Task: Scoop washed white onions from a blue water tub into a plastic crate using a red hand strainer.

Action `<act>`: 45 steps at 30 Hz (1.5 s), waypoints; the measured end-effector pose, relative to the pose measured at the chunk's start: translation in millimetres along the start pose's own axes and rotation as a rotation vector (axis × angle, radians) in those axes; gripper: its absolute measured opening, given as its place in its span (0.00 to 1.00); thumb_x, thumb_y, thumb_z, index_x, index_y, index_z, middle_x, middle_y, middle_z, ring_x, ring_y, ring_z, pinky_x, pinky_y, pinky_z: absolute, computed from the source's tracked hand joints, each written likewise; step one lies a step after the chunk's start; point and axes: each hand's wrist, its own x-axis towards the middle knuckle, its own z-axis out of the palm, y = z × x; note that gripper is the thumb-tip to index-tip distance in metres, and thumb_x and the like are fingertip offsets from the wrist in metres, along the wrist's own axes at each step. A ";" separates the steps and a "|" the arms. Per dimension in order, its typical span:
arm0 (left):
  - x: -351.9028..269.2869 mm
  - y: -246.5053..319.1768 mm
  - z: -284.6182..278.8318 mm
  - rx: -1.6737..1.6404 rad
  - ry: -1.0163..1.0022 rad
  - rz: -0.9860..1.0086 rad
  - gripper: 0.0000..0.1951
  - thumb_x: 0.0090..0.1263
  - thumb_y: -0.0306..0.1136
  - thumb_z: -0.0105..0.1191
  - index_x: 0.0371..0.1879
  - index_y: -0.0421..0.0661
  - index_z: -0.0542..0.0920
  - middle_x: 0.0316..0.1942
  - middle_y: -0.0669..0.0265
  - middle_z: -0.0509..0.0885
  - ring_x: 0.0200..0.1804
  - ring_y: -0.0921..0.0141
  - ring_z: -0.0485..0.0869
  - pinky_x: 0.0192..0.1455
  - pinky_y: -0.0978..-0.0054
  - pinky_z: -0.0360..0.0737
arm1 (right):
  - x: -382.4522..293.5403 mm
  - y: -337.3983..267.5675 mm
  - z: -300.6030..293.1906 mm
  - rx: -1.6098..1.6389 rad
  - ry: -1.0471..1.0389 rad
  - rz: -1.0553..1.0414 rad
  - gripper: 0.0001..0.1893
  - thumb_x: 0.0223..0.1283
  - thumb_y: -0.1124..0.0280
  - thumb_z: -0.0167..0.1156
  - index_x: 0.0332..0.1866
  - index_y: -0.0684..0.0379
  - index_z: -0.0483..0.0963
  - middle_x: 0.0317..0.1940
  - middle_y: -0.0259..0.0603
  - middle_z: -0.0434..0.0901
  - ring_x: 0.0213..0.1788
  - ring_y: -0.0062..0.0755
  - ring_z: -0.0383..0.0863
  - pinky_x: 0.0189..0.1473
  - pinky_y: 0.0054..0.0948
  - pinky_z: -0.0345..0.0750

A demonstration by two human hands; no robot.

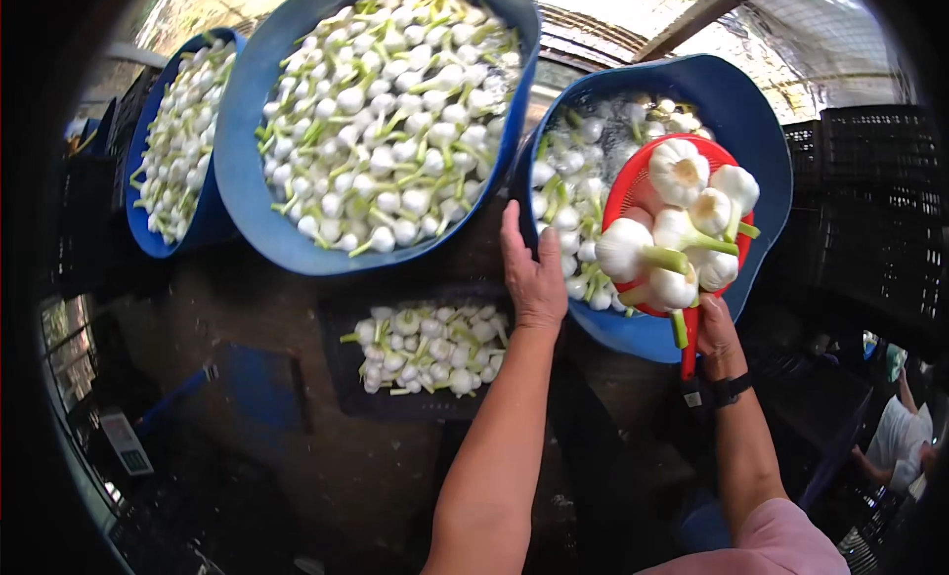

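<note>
My right hand (715, 326) grips a red plastic strainer (630, 178) near the base of its handle. Several large white garlic bulbs (675, 230) with short green stems are heaped in it. The strainer is over a blue tub (764, 152) that holds water and more garlic (567, 219). By that tub's left rim is my left hand (537, 286), thumb and fingers apart, with nothing visible in it; whether it touches the rim is unclear. Part of the tub's contents is hidden behind the strainer.
A larger blue tub (248, 130) and another tub (141, 193), both full of garlic, stand to the left. Below them, a black crate (348, 404) holds trimmed bulbs. Stacked dark crates (875, 152) rise at right, and another person (901, 434) is at lower right.
</note>
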 end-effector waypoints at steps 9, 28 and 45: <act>-137.8 3.3 -174.3 -0.431 0.099 -0.117 0.33 0.67 0.54 0.34 0.62 0.41 0.53 0.62 0.51 0.55 0.63 0.58 0.58 0.64 0.63 0.55 | -136.8 117.5 118.6 -0.097 -0.118 0.188 0.22 0.48 0.77 0.48 0.53 0.64 0.62 0.37 0.44 0.73 0.26 0.30 0.75 0.20 0.24 0.73; -133.3 -67.8 -282.4 -0.028 0.057 -0.716 0.23 0.64 0.40 0.46 0.57 0.44 0.62 0.55 0.62 0.69 0.54 0.67 0.70 0.50 0.68 0.69 | -109.3 61.6 110.9 -0.272 0.405 -0.218 0.10 0.56 0.73 0.51 0.42 0.65 0.67 0.27 0.38 0.74 0.18 0.25 0.72 0.16 0.22 0.72; 56.0 -27.0 36.6 0.363 0.062 -0.022 0.22 0.64 0.31 0.46 0.54 0.32 0.61 0.46 0.49 0.73 0.47 0.62 0.74 0.53 0.69 0.67 | 152.0 15.5 -119.0 -1.359 0.558 0.091 0.28 0.50 0.71 0.52 0.59 0.58 0.54 0.37 0.57 0.76 0.42 0.50 0.77 0.41 0.40 0.76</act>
